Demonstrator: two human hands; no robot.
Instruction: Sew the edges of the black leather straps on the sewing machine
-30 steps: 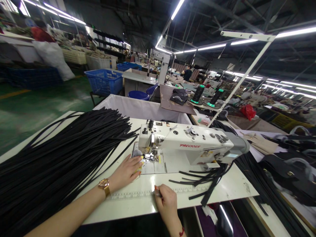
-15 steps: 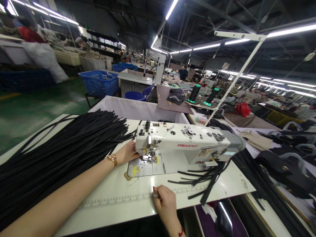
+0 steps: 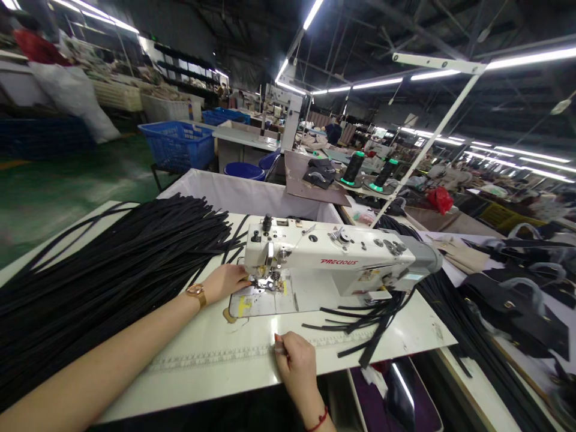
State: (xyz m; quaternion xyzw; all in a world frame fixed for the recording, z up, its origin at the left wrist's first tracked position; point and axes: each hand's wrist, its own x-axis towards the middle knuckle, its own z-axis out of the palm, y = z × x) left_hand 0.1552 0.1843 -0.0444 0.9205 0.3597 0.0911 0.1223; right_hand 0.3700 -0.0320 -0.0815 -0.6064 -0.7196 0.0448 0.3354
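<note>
My left hand (image 3: 227,282) reaches to the needle area of a white sewing machine (image 3: 310,255), its fingertips close to the presser foot (image 3: 269,282). The fingers are pressed together, and what lies between them is hidden. Behind and left of that hand, a large bundle of black strips (image 3: 135,264) covers the table. My right hand (image 3: 297,363) is closed above the front part of the table, over a printed ruler scale (image 3: 216,358). A small greyish thing shows at its fingers, too small to name. Several cut black strips (image 3: 355,327) lie under the machine's right end.
A pale cloth-lined bin (image 3: 252,195) adjoins the table's far side. Beyond are a blue basket (image 3: 180,147), a blue stool (image 3: 244,171) and black thread cones (image 3: 352,169). A white thread stand pole (image 3: 418,159) rises behind the machine. Black bags (image 3: 513,306) lie at right.
The whole view has shifted slightly. My left hand stays at the presser foot and my right hand stays closed over the ruler scale. A black strip behind the machine head shows more clearly.
</note>
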